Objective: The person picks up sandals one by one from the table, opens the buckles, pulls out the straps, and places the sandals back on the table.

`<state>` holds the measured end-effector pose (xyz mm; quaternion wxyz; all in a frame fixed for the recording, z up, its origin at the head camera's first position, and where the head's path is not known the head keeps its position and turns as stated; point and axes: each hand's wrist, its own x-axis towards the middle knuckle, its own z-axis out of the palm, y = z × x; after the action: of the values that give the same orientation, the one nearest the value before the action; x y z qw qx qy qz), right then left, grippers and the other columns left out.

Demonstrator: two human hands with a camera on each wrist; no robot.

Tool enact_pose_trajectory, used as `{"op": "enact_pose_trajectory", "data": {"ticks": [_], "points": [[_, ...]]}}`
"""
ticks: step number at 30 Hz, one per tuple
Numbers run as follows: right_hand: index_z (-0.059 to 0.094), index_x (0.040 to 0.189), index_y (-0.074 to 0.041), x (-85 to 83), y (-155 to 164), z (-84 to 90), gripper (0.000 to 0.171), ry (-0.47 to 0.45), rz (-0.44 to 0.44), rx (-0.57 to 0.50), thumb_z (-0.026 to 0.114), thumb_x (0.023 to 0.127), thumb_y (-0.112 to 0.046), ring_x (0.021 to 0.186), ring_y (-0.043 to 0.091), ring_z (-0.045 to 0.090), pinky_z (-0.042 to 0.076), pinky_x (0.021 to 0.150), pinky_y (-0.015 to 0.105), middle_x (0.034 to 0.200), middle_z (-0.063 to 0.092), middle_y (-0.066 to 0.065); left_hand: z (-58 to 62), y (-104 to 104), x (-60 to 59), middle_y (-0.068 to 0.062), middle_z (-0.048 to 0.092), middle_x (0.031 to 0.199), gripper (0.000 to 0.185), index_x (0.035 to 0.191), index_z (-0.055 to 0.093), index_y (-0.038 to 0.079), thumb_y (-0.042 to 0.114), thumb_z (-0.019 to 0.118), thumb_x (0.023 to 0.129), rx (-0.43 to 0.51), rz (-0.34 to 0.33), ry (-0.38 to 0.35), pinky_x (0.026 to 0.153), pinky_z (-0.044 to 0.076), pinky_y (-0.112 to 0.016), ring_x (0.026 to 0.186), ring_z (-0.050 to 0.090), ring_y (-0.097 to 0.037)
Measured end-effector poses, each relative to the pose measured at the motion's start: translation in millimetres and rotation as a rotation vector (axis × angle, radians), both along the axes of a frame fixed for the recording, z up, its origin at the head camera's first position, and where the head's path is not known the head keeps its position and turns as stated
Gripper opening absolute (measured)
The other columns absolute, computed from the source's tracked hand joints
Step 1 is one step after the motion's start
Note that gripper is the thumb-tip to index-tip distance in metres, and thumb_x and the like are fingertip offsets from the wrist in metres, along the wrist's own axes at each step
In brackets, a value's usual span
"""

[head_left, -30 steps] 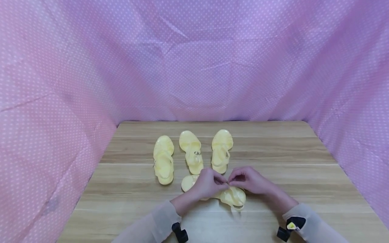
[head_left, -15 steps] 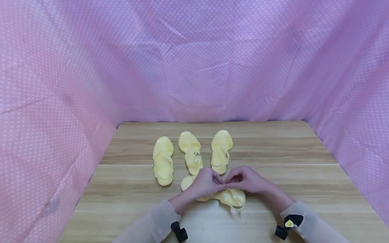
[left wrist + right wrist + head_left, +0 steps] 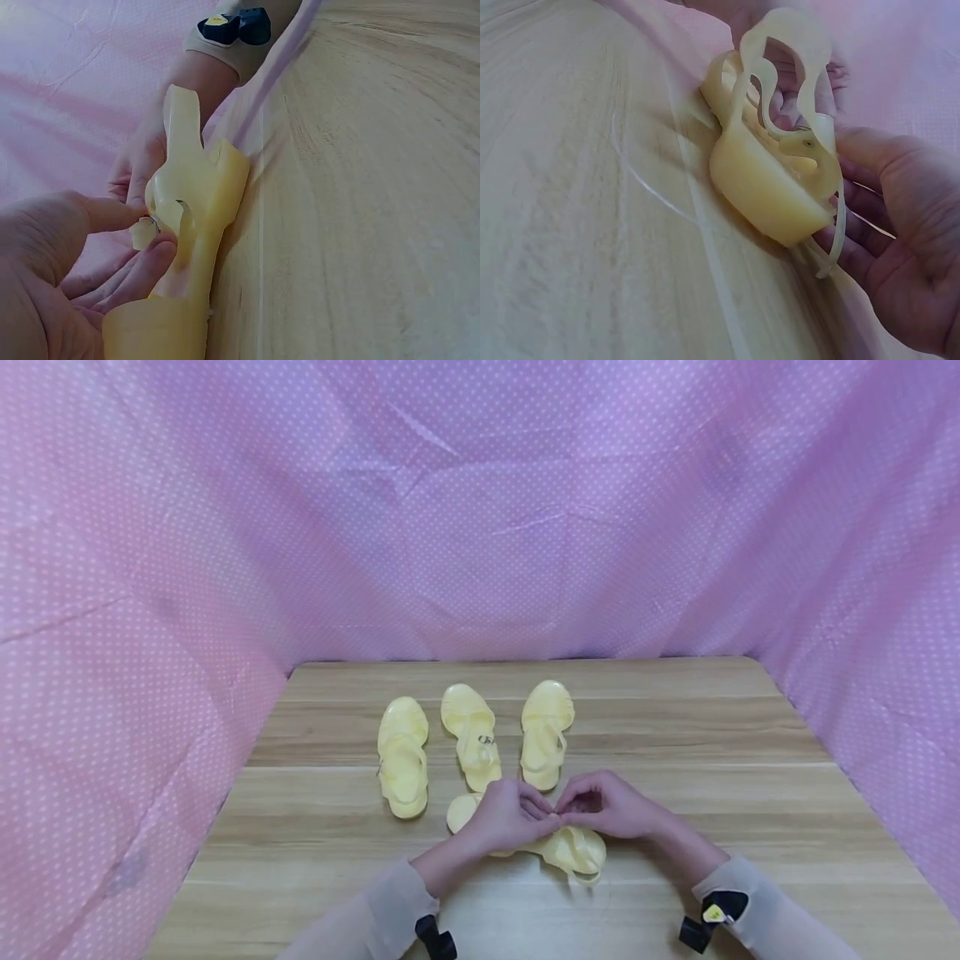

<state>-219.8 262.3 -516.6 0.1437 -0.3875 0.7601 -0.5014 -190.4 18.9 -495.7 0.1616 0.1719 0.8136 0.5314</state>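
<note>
Yellow jelly sandal (image 3: 567, 847) lies on its side at the near middle of the wooden table (image 3: 712, 752), toe end toward our left, heel cup toward our right. In the right wrist view the sandal (image 3: 769, 180) shows thin looping straps rising off a moulded heel cup; in the left wrist view the ankle strap (image 3: 184, 127) stands up on its own. We judge the material a soft, bendy plastic: light, springy, probably somewhat slick, not fragile. The straps would flex under any pull, so the sole or heel cup is the firmer place to take hold; the strap end and small buckle (image 3: 150, 223) call for a fingertip pinch.

Left hand (image 3: 508, 817) rests over the sandal's middle, thumb and forefinger pinching the strap end by the buckle, the other fingers curled beneath. Right hand (image 3: 609, 803) meets it fingertip to fingertip above the sandal; from the head view its fingers are bent and pinching at the same strap, and in the right wrist view the palm cradles the heel side. Both wrists lie low over the table, forearms angled inward.

Beyond the hands, three more yellow sandals (image 3: 474, 735) stand in a row, toes pointing away. Pink dotted cloth (image 3: 480, 527) walls the table on three sides.
</note>
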Motion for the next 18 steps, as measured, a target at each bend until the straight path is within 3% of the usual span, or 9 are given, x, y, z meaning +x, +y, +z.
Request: {"op": "enact_pose_trajectory", "data": {"ticks": [5,12,18], "points": [[0.079,0.108,-0.008,-1.2,2.7,-1.5,0.011,-0.044,0.014,0.012,0.077,0.098,-0.012,0.091,0.004,0.072,0.064,0.079,0.027,0.101,0.079,0.009,-1.2,2.2,-2.5,-0.004,0.08,0.072,0.012,0.084,0.082,0.005,0.014,0.088,0.088,0.009,-0.012,-0.014,0.06,0.06,-0.019,0.064,0.075,-0.007],[0.077,0.105,-0.012,-2.8,0.2,-2.0,0.007,0.006,0.049,0.035,0.076,0.099,-0.016,0.09,0.005,0.071,0.063,0.079,0.027,0.099,0.078,0.006,-6.0,-2.2,1.9,-0.002,0.08,0.078,0.009,0.087,0.079,0.007,0.013,0.084,0.091,0.005,-0.013,-0.024,0.066,0.061,-0.018,0.069,0.076,-0.008],[0.077,0.108,-0.01,-2.4,1.5,-2.0,0.009,0.006,0.041,0.032,0.075,0.1,-0.014,0.09,0.005,0.071,0.063,0.079,0.028,0.1,0.078,0.007,-5.2,-2.7,2.1,-0.001,0.08,0.077,0.011,0.088,0.078,0.008,0.016,0.085,0.09,0.009,-0.011,0.01,0.065,0.061,-0.018,0.068,0.075,-0.006]]}}
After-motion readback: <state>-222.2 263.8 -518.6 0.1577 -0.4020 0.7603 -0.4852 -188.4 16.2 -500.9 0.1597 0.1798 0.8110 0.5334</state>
